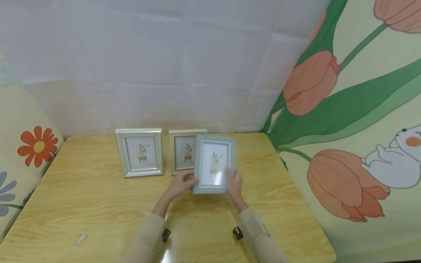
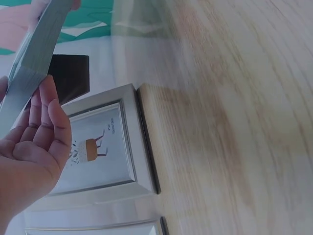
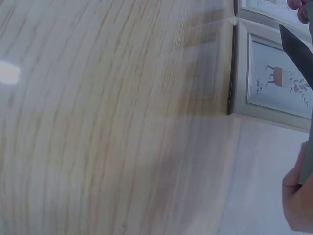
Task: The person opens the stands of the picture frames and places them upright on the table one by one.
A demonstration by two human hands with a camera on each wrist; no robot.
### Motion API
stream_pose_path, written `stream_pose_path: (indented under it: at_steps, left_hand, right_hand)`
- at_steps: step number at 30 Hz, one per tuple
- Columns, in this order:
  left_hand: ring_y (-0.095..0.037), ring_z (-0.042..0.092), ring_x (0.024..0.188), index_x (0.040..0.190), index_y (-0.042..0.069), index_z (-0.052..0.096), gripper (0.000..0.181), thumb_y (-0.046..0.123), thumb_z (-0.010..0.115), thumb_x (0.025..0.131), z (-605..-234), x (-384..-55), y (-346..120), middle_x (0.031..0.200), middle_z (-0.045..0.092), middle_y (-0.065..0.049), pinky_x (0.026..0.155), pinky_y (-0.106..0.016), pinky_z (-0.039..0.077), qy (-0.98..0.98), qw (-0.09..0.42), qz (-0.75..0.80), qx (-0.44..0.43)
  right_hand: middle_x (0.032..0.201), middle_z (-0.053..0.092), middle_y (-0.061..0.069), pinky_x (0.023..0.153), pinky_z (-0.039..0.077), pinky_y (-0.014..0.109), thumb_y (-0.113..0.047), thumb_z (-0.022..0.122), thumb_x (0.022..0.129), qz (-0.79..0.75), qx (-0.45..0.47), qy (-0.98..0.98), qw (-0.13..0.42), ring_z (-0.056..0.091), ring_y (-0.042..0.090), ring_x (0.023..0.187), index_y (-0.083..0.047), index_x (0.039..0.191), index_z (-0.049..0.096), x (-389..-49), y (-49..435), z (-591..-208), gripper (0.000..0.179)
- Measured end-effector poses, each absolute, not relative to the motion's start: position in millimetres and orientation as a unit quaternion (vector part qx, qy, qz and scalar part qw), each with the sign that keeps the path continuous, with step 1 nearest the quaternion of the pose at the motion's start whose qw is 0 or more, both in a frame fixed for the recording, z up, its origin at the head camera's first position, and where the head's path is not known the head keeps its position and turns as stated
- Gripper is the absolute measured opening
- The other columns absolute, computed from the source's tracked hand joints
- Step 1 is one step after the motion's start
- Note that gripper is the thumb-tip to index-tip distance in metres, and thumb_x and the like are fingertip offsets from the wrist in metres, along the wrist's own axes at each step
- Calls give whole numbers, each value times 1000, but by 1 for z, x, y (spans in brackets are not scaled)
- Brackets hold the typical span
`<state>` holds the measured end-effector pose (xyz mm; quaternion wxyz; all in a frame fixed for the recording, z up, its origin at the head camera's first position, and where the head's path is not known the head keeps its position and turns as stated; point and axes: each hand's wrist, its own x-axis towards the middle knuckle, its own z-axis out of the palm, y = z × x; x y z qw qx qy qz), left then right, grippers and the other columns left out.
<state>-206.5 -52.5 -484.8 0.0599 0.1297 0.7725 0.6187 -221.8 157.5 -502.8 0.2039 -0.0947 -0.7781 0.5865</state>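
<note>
A pale blue-green picture frame [image 1: 214, 138] is held up off the table between both hands, its front tilted upward. My left hand [image 1: 180, 183] grips its lower left edge; in the left wrist view the fingers lie behind the frame [image 2: 36, 58] and the thumb is partly cut off. On the right edge my right hand [image 1: 234, 183] grips with the thumb at the front. A dark stand leg [image 2: 71, 76] sticks out from its back. Behind it, a cream picture frame [image 1: 172, 153] stands upright on the table, partly covered. Left of that stands a silver picture frame [image 1: 122, 155].
The wooden table [image 1: 108, 212] meets a white cloth backdrop [image 1: 158, 73] at the back. A small whitish scrap [image 1: 80, 239] lies at the front left. Printed floral panels with tulips [image 1: 312, 80] border the right side, and a red flower [image 1: 38, 147] shows on the left.
</note>
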Motion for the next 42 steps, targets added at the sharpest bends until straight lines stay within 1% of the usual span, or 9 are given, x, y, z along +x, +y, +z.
stream_pose_path:
  at_steps: [5, 9, 15, 19, 23, 27, 33, 37, 42]
  left_hand:
    - [-18, 58, 62, 113, -6, 54, 41, 20, 63, 83, -484, -205, -60, 78, 62, -9, 58, -44, 51, 772, 75, 617, 136]
    - [-23, 59, 59, 110, -8, 54, 34, 14, 61, 85, -475, -200, -66, 72, 62, -10, 58, -46, 51, 768, 87, 618, 145]
    - [-35, 59, 62, 86, -6, 53, 14, 8, 56, 86, -451, -190, -77, 71, 61, -13, 55, -35, 51, 771, 101, 601, 186]
    - [-28, 59, 61, 77, 0, 49, 17, 11, 57, 87, -461, -194, -85, 69, 60, -9, 58, -43, 51, 780, 104, 587, 192]
    - [-21, 59, 59, 76, 2, 49, 20, 16, 59, 86, -476, -200, -91, 67, 59, -6, 58, -46, 51, 786, 102, 580, 190]
    - [-23, 59, 59, 77, 1, 50, 21, 18, 59, 86, -479, -200, -94, 67, 60, -6, 56, -43, 51, 788, 101, 574, 199]
    - [-25, 59, 58, 76, 0, 50, 22, 17, 59, 86, -477, -199, -96, 66, 59, -6, 57, -47, 51, 790, 98, 567, 215]
    - [-21, 58, 57, 76, 1, 49, 21, 16, 60, 85, -476, -198, -96, 66, 59, -6, 57, -47, 51, 790, 92, 565, 219]
    - [-20, 57, 58, 75, 3, 48, 20, 15, 61, 84, -474, -196, -95, 66, 58, -4, 56, -43, 51, 794, 88, 561, 216]
  right_hand:
    - [77, 58, 16, 53, 47, 28, -14, 55, 87, 581, -74, -783, 209, 52, 19, 61, 9, 93, 55, -219, 152, -502, 23]
    - [77, 58, 14, 52, 47, 27, -15, 56, 87, 594, -68, -776, 201, 52, 17, 61, 7, 93, 55, -216, 148, -500, 23]
    - [73, 56, 11, 54, 46, 27, -13, 57, 86, 591, -56, -775, 216, 49, 14, 61, 7, 90, 54, -212, 139, -501, 21]
    - [72, 56, 11, 55, 45, 27, -13, 57, 86, 582, -43, -781, 222, 48, 14, 61, 8, 90, 55, -209, 134, -502, 21]
    - [72, 56, 8, 54, 44, 25, -13, 58, 86, 586, -42, -781, 212, 47, 11, 60, 7, 90, 55, -208, 131, -502, 20]
    - [70, 56, 9, 51, 44, 25, -10, 59, 85, 599, -34, -774, 202, 47, 11, 58, 8, 89, 55, -205, 128, -494, 19]
    - [69, 56, 11, 49, 45, 25, -8, 59, 84, 604, -28, -772, 199, 47, 12, 56, 11, 88, 53, -201, 125, -486, 20]
    - [71, 56, 9, 52, 46, 25, -15, 59, 85, 589, -40, -785, 189, 48, 12, 58, 7, 91, 55, -206, 126, -496, 23]
    - [75, 57, 13, 57, 48, 31, -14, 57, 86, 582, -21, -790, 192, 51, 18, 63, 8, 92, 55, -208, 126, -499, 23]
